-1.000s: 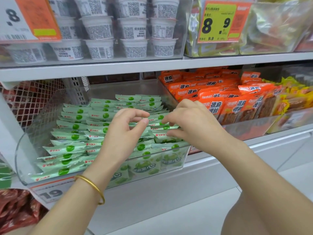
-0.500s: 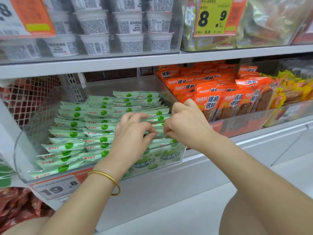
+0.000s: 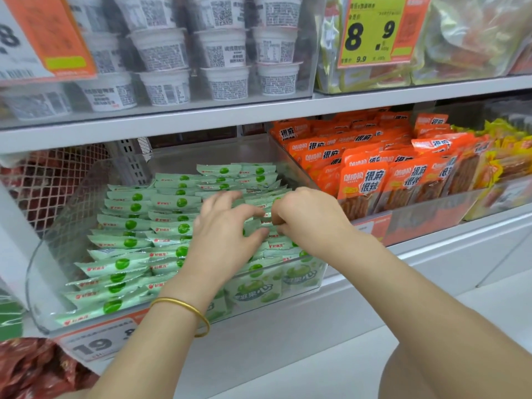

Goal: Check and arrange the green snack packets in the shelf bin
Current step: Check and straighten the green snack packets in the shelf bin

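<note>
Pale green snack packets with green dots stand in rows inside a clear plastic shelf bin on the middle shelf. My left hand, a gold bangle on its wrist, reaches into the right-hand rows with fingers curled among the packet tops. Just to its right, my right hand pinches the packets in the same row. The fingertips of both hands nearly meet. The packets under the hands are partly hidden.
A bin of orange snack packets sits directly to the right, with yellow packets beyond. White tubs fill the shelf above. A wire mesh basket is at the left. A price tag hangs below the green bin.
Both hands have stayed in the right-hand rows, fingers working through the packet tops and drawing closer together. The camera has shifted slightly.
</note>
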Demonstrator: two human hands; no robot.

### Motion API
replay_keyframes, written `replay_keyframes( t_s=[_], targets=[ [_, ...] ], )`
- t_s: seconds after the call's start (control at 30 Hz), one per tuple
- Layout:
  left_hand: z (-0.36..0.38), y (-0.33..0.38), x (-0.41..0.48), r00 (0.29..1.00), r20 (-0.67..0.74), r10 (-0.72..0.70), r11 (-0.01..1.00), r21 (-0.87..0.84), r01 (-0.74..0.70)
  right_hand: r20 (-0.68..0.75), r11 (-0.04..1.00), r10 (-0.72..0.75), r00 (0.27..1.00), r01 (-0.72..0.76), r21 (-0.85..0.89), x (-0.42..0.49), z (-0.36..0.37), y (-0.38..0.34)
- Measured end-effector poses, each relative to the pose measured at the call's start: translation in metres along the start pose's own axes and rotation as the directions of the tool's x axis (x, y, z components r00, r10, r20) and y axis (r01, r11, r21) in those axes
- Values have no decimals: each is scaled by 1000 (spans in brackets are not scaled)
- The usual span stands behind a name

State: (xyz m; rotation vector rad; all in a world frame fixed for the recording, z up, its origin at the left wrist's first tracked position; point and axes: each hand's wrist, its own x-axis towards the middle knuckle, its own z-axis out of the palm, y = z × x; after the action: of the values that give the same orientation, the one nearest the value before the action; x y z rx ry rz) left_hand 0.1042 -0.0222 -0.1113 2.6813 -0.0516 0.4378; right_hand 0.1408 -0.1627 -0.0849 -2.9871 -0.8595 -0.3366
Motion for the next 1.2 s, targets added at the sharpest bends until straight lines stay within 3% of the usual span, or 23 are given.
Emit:
replay_keyframes(
  t_s=[0.17,0.3,0.37,0.43,0.5,0.6,0.7,0.77,0.83,0.93,1.07,1.2],
  targets=[
    [-2,-2,3,998,57,-38,998,-57,41,-21,1000,-11,1000,11,11,0,-2,1],
    [-2,-3,4,995,78,-55,997,-53,59,-82,985,-19,996,32,169,-7,-7,4],
    [-2,-3,4,996,65,-55,996,-70,59,-179,970,-11,984,54,239,-10,-12,8],
    [-6,-1,5,999,-20,-25,983,-181,21,-365,950,-14,931,126,284,-13,-16,11],
    [-13,4,4,994,-110,-17,920,-391,-28,-507,887,32,862,210,412,-14,-20,13],
    [-27,13,-2,988,-134,-76,658,-751,-52,-581,738,147,800,303,603,-13,-27,12],
    [-38,15,-7,967,-189,-170,555,-829,-65,-501,534,229,835,323,782,-16,-33,10],
    [-41,12,-10,962,-164,-217,502,-864,-34,-399,416,174,901,300,858,-19,-33,7],
    [-43,10,-12,967,-133,-217,491,-871,-9,-308,367,101,946,252,896,-20,-32,3],
    [-46,11,-17,985,-93,-148,496,-868,-7,-258,292,134,957,210,933,-18,-31,0],
    [-49,5,-21,999,-28,44,530,-847,-47,-206,84,209,956,193,978,-13,-28,0],
    [-49,1,-24,995,9,95,551,-833,-45,-149,5,208,967,151,988,-11,-24,2]
  ],
)
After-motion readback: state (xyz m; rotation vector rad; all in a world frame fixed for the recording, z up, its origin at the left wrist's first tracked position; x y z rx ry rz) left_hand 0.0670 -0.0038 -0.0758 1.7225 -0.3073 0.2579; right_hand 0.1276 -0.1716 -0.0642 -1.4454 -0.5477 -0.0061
